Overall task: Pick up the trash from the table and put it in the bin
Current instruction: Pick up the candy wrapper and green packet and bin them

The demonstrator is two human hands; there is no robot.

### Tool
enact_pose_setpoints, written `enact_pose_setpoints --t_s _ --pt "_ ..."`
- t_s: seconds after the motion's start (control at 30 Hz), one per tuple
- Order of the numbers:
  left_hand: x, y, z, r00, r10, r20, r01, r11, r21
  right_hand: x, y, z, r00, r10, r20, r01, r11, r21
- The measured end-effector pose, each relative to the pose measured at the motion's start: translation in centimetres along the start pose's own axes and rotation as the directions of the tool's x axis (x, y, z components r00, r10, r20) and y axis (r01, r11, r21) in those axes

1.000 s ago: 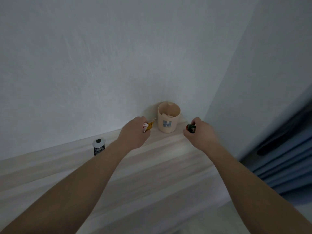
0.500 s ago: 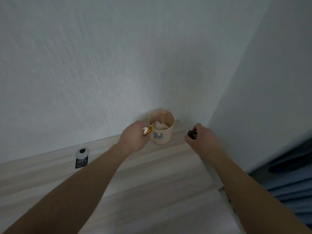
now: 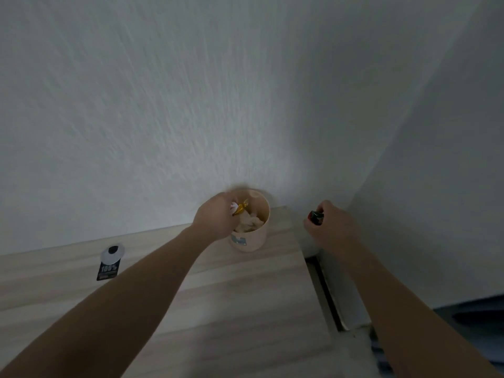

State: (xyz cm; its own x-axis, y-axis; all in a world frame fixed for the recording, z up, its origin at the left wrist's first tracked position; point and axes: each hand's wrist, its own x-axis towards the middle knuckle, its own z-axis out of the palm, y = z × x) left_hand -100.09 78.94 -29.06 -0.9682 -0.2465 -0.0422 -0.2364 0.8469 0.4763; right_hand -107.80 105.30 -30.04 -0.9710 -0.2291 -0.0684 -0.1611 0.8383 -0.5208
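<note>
A small beige bin (image 3: 259,236) stands at the table's far right corner by the wall, with crumpled pale paper inside. My left hand (image 3: 215,221) hovers over the bin's left rim, shut on a gold and white wrapper (image 3: 241,208) that hangs above the opening. My right hand (image 3: 331,227) is to the right of the bin, beyond the table's edge, shut on a small dark red and green wrapper (image 3: 315,216).
A black and white tag (image 3: 109,261) printed with "100%" lies on the light wooden table (image 3: 231,309) to the left. White walls meet in a corner behind the bin. A gap and a dark blue object (image 3: 474,317) lie past the table's right edge.
My left hand has moved right, from beside the bin to over its rim, carrying the gold wrapper. The view has shifted closer and lower. My right hand keeps its hold.
</note>
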Motion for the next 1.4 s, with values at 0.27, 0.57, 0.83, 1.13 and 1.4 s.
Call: enact_pose_setpoints --t_s 0.27,0.57,0.83,1.13,1.4 --pt "3.8 0.3 1.9 1.000 -0.018 -0.019 0.018 0.999 -0.030 2.7 1.2 1.4 0.998 -0.025 0.054 0.025 1.000 -0.017" --pt "4.4 -0.4 2.2 0.999 0.020 0.025 -0.021 0.999 0.032 3.4 2.3 2.2 0.999 0.009 0.052 -0.007 1.000 -0.026" --pt "2.3 -2.5 1.2 0.998 0.060 -0.027 -0.054 0.982 0.179 2.6 0.7 2.0 0.999 -0.024 0.049 0.026 0.999 -0.035" --pt "-3.1 -7.4 -2.8 0.992 -0.012 -0.129 0.051 0.952 0.301 1.7 -6.4 3.4 0.981 -0.179 0.078 0.184 0.981 -0.059" --pt "-6.8 -12.1 -5.6 0.987 -0.071 -0.147 0.109 0.956 0.271 2.6 -10.9 6.2 0.964 -0.237 0.123 0.254 0.955 -0.152"
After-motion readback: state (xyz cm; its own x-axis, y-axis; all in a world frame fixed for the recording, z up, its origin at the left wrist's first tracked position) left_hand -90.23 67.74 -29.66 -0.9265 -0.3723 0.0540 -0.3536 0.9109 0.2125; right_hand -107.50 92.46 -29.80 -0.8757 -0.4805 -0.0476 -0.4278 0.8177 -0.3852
